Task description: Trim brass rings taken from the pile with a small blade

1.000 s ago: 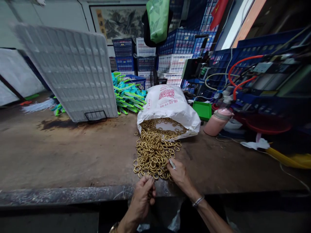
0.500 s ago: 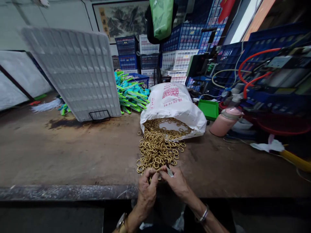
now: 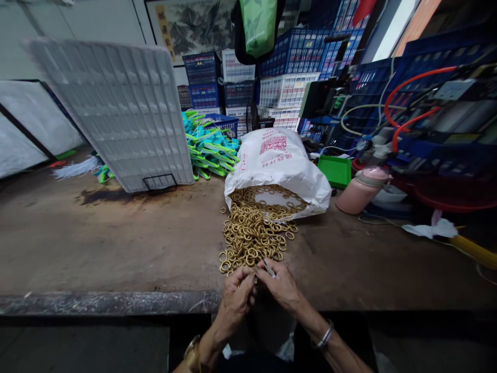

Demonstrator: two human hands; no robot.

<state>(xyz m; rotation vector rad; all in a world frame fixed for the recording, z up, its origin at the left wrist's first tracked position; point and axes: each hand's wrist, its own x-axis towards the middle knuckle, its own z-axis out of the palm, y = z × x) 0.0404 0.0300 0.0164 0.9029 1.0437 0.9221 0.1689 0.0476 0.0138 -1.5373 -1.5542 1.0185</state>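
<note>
My left hand [image 3: 236, 294] is closed in a pinch at the table's front edge, on what looks like a gold-coloured ring, mostly hidden by the fingers. Meeting it fingertip to fingertip, my right hand [image 3: 285, 287] is closed around a small knife [image 3: 269, 268], whose short metal blade shows above the index finger. Just beyond both hands lies a heap of gold-coloured rings [image 3: 250, 235]. It spills from the mouth of a white woven sack [image 3: 277, 171] lying on its side.
The brown table [image 3: 116, 248] has a worn front edge. A grey ribbed panel [image 3: 116, 119] stands at left, beside a pile of green and blue plastic pieces [image 3: 212, 150]. To the right are a green tray [image 3: 334, 171], a pink bottle [image 3: 361, 190] and a machine with red hoses [image 3: 411, 124].
Both hands stay together at the table edge, with their fingers shifted slightly. The knife in my right hand lies at a flatter angle. The camera view has moved a little.
</note>
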